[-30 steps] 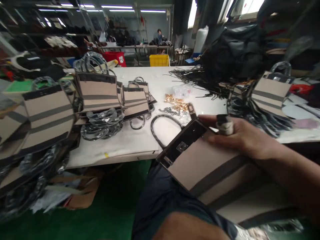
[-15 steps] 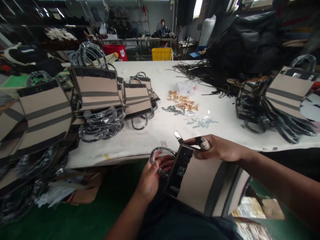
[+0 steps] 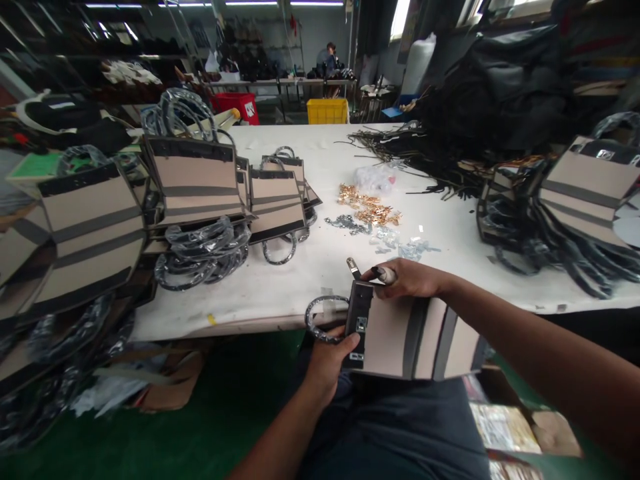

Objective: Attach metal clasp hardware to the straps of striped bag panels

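Note:
A beige handbag panel (image 3: 387, 337) with dark stripes lies over my lap near the table edge. My left hand (image 3: 327, 363) is closed on its black end, thumb on top by a small square metal plate (image 3: 361, 325) and fingers beneath. A plastic-wrapped loop handle (image 3: 313, 317) sticks out left of that end. At the far edge my right hand (image 3: 413, 277) is closed around a pale cylindrical tool with a dark end (image 3: 384, 274), fingers also against the panel. Its working tip cannot be made out. A metal-tipped dark strap (image 3: 353, 267) points up beside the fingers.
Stacked bag panels (image 3: 195, 173) with wrapped handles fill the white table's (image 3: 280, 293) left; more panels (image 3: 575, 193) stand right. Gold metal fittings (image 3: 373, 208) and silver pieces (image 3: 407, 243) lie mid-table, with black strips (image 3: 425, 167) behind. Open cartons (image 3: 505, 427) stand low right. A person (image 3: 331, 63) sits far back.
My left hand has moved from inside the loop handle onto the panel's black end. The panel has turned flatter and more level. My right hand has shifted slightly left with the tool.

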The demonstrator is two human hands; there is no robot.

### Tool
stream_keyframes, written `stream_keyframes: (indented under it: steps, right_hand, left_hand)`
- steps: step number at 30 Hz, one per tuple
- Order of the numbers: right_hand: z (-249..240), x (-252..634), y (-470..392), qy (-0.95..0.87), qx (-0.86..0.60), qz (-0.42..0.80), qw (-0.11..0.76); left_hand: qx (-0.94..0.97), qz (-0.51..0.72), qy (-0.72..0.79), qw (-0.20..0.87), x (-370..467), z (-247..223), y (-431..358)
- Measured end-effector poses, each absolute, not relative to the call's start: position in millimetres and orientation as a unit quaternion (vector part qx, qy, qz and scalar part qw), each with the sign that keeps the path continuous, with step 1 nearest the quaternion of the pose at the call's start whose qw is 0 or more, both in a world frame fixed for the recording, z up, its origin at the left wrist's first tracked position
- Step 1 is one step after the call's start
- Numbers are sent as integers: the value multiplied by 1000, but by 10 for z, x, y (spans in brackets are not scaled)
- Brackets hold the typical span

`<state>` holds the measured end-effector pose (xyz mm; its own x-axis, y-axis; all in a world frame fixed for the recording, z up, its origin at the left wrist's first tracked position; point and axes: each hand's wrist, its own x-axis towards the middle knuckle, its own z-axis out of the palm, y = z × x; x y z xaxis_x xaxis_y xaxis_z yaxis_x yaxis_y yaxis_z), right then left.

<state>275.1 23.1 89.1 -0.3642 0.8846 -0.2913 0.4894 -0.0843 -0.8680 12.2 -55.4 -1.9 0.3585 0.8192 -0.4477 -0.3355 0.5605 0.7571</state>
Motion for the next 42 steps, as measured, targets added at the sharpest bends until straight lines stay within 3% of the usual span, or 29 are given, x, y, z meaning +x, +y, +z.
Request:
stream_keyframes:
  steps: [7, 9, 13, 16, 19, 21, 28, 35, 42]
  right_hand:
    - [633, 2780, 414, -683, -549, 438, 203]
    - [674, 2740, 339, -685, -581, 359, 254]
    - [934, 2588, -26, -610, -603, 251, 449]
    - [1030, 2414, -297, -502, -560, 359, 552]
    - [921, 2249, -371, -379, -494, 531, 575]
    - [790, 2192, -323, -337, -484, 565, 578]
    - [484, 2125, -235, -393, -558, 490, 543]
    - [470, 1945, -274, -316, -480, 455, 681]
    - [447, 1839, -190, -305, -457, 436, 712]
  left_hand:
    - [233, 417, 491, 728, 369, 26, -596]
    - [207, 423, 496, 729, 408, 38, -588]
    - [196, 430, 483, 737, 455, 57, -544]
    - [192, 435, 488, 732, 483, 63, -517]
    - [190, 437, 492, 728, 496, 51, -502]
    - [192, 432, 495, 729, 490, 33, -501]
    - [177, 410, 502, 741, 429, -21, -590]
    - [160, 423, 485, 748, 438, -15, -562]
    - [149, 424, 494, 744, 480, 8, -505]
